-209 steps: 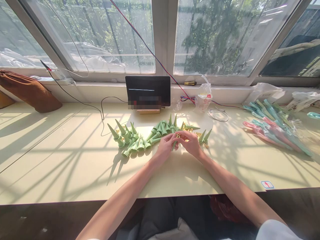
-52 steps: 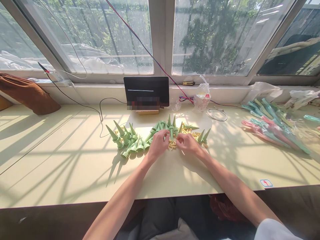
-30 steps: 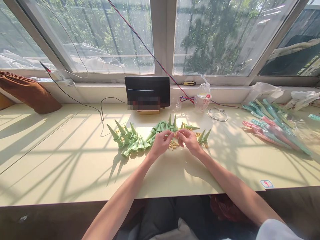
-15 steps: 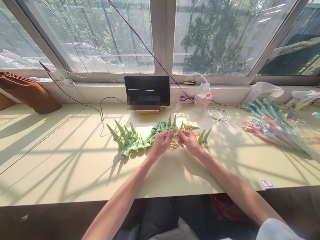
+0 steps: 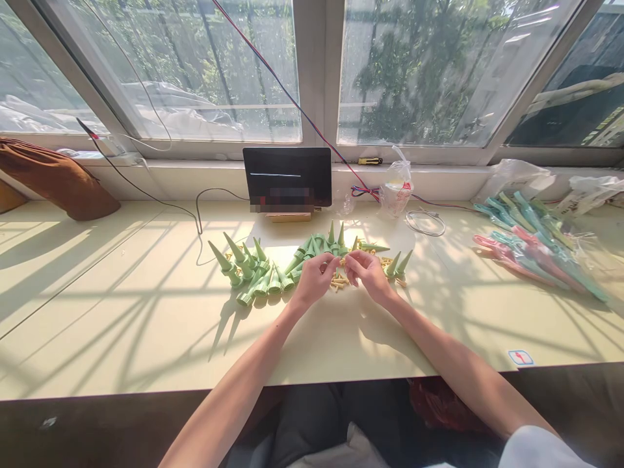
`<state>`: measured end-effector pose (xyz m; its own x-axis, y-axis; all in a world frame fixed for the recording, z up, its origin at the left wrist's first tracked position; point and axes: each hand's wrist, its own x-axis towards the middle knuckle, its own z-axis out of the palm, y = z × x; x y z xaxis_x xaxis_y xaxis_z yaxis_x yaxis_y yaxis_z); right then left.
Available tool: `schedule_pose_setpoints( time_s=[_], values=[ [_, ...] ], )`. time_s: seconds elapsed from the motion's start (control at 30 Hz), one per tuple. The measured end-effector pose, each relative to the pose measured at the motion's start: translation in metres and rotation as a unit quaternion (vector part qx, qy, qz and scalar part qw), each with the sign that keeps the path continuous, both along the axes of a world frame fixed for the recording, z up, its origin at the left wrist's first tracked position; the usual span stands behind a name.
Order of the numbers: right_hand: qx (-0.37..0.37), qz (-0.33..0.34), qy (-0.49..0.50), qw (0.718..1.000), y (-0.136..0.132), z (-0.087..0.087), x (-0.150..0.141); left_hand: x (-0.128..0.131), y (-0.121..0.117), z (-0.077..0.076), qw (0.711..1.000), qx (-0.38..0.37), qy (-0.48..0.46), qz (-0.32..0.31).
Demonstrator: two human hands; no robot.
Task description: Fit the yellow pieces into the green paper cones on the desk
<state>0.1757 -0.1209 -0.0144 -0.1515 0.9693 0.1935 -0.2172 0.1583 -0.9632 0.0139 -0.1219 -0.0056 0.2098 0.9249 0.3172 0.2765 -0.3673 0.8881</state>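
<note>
My left hand [image 5: 313,279] is closed in a pinch above the table; what its fingertips hold is too small to name. My right hand [image 5: 369,273] faces it, thumb and forefinger pinched on a small yellow piece [image 5: 342,262]. The fingertips of both hands nearly meet around it. Below them lies a loose heap of yellow peg-like pieces [image 5: 338,283]. Several green plastic cone spikes [image 5: 273,281] lie and stand to the left, and more green spikes [image 5: 316,246] are grouped behind my hands. Two upright green spikes [image 5: 402,263] stand right of my right hand.
A dark tablet [image 5: 287,179] on a small stand is behind the spikes. A plastic-bagged cup [image 5: 396,190] and a coiled cable [image 5: 425,223] are at the back. Bagged pink and teal strips [image 5: 541,253] lie right; a brown pouch [image 5: 73,182] lies left. The table's front edge is near my forearms.
Seven seconds ago my hands held a green spike with a yellow piece; that spike has left my hands. They were apart over the heap 1.7 seconds ago, then came together, and have barely moved since.
</note>
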Motion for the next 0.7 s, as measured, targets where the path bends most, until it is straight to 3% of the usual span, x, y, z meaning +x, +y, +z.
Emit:
schedule_pose_setpoints(
  time_s=[0.43, 0.7],
  values=[
    [0.012, -0.028, -0.028, 0.999, -0.0015, 0.0001, -0.0003, 0.0013, 0.0, 0.0006, 1.0, 0.026, 0.003, 0.016],
    [0.008, -0.049, 0.041, 0.998, 0.002, -0.001, 0.0027, -0.0001, 0.0001, 0.0017, 0.998, 0.03, -0.004, 0.057]
  ],
)
